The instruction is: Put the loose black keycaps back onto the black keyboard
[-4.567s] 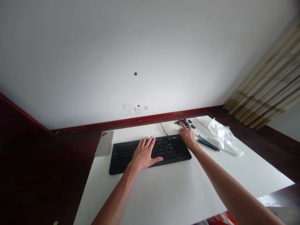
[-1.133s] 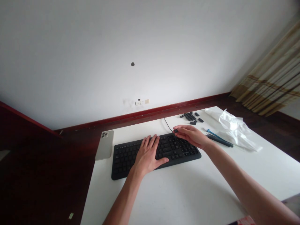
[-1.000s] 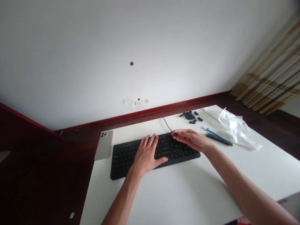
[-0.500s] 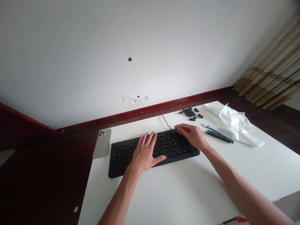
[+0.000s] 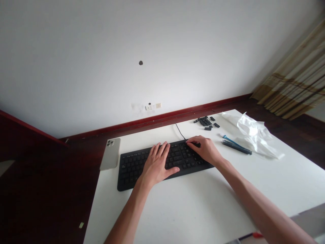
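A black keyboard (image 5: 130,169) lies at a slant on the white table. My left hand (image 5: 157,164) rests flat across its middle keys, fingers spread and thumb stretched out to the right. Over the right part of the keyboard, my right hand (image 5: 203,149) has thumb and fingertips pinched together near the top edge, close to where the cable (image 5: 180,131) leaves. Whatever sits in that pinch is too small to make out. Beyond the right hand, several loose black keycaps (image 5: 204,121) are gathered in a cluster. Part of the number pad is hidden beneath my right hand.
A phone (image 5: 110,155) lies left of the keyboard on the white table (image 5: 182,206). To the right are a bundle of dark strips (image 5: 236,147), a blue-headed brush-like tool (image 5: 228,139) and a crumpled white plastic bag (image 5: 254,134). The wall stands behind.
My right hand has shifted slightly left along the keyboard's top edge, still pinched. The left hand stays in place on the keys.
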The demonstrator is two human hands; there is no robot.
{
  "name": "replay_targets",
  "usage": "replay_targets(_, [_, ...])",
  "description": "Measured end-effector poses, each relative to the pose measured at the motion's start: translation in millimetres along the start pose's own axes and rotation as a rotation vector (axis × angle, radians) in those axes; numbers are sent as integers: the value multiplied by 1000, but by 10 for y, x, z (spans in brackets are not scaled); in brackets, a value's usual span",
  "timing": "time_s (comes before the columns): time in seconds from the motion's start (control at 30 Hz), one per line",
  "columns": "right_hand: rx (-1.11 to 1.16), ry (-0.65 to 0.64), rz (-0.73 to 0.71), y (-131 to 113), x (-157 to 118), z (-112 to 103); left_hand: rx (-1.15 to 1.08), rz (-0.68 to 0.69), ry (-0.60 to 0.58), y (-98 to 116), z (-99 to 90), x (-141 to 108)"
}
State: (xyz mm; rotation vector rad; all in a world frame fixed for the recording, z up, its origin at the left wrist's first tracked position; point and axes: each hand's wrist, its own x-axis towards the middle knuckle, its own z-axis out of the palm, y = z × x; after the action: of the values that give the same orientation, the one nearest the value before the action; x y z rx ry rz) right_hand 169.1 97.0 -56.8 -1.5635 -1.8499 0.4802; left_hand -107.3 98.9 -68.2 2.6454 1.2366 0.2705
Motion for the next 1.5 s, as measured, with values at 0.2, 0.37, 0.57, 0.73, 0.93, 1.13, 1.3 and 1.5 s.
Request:
replay_targets(0.2, [41,-65,19,31,10,-87,-6,7,-2,-2,-1,4])
replay_targets(0.37, [1,-50,22,38,10,-84,-5,12,2,-10,0,0])
replay_targets(0.57, [-15,-58,-32,14,0,-72,-11,11,3,-14,-1,3])
replay_targets(0.73, [-58,-92,-159,-16,0,-42,-10,9,6,-12,8,-1])
replay_targets(0.93, [-56,-84,-156,5,-1,-40,-7,16,13,-27,31,-8])
replay_targets(1.13, [-61,-89,-182,16,-2,-18,-6,11,16,-34,45,-5])
replay_targets(1.3, [-138,-96,-237,-9,-15,6,-5,8,14,-27,42,-2])
replay_targets(1.5, [-370,-150,-267,-192,-118,7,-12,12,31,-25,31,-6])
